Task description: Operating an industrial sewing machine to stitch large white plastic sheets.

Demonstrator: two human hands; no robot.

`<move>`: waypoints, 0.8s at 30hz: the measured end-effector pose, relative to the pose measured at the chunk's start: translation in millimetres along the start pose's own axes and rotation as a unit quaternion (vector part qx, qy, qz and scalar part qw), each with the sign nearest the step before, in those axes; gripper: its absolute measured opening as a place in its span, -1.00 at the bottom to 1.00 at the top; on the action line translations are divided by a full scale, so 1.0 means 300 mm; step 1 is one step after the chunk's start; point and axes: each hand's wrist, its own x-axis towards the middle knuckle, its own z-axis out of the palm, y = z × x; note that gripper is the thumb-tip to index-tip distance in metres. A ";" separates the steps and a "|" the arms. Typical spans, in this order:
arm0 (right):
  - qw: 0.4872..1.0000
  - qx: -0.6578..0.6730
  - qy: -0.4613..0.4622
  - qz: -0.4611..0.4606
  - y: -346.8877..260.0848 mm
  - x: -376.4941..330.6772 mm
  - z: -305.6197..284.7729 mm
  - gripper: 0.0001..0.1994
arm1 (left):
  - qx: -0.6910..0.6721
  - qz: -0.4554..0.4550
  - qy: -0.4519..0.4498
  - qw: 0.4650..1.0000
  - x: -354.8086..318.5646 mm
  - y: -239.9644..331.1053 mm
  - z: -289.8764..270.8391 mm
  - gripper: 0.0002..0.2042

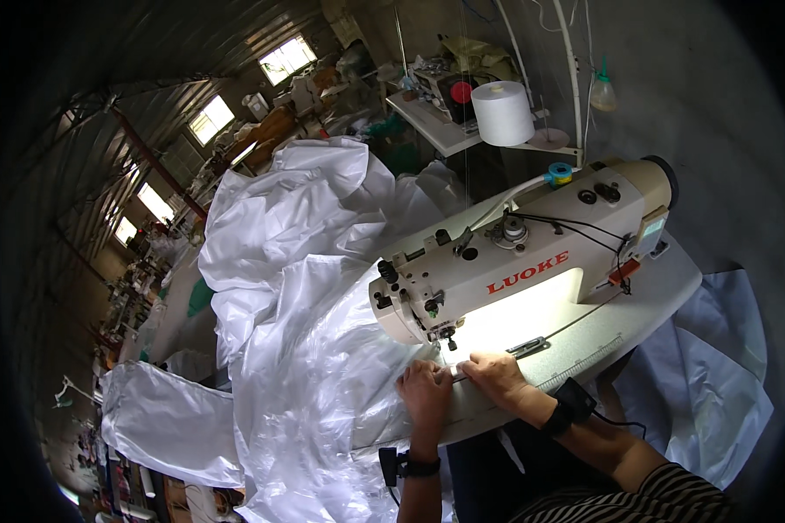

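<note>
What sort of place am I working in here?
Likely a sewing workshop or small garment factory: an industrial sewing machine, a big thread cone, and heaps of white fabric under both hands, left hand and right hand.

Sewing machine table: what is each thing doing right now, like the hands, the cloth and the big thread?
left hand: flat on the white fabric, pressing.
right hand: flat on the fabric, near the needle.
white fabric: crumpled, piled left of the machine.
sewing machine: upright, lamp lit.
thread cone: upright on its stand.
</note>
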 end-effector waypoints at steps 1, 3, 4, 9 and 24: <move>1.000 0.000 0.007 -0.011 -0.006 0.001 -0.004 -0.95 | -0.003 -0.002 0.010 1.000 0.002 0.000 0.000 -0.82; 1.000 -0.002 0.015 -0.022 -0.017 0.010 -0.011 -0.94 | -0.006 0.000 0.009 1.000 0.008 -0.010 -0.003 -0.83; 1.000 -0.006 0.007 -0.020 -0.024 0.015 -0.013 -0.94 | -0.007 0.001 0.011 1.000 0.016 -0.015 -0.003 -0.84; 0.999 -0.006 -0.043 0.015 -0.009 0.041 0.010 -0.91 | 0.009 -0.018 -0.026 0.999 0.096 -0.058 0.025 -0.82; 0.997 -0.058 -0.043 0.025 0.003 0.094 0.036 -0.95 | 0.036 -0.025 -0.041 0.998 0.191 -0.126 0.079 -0.72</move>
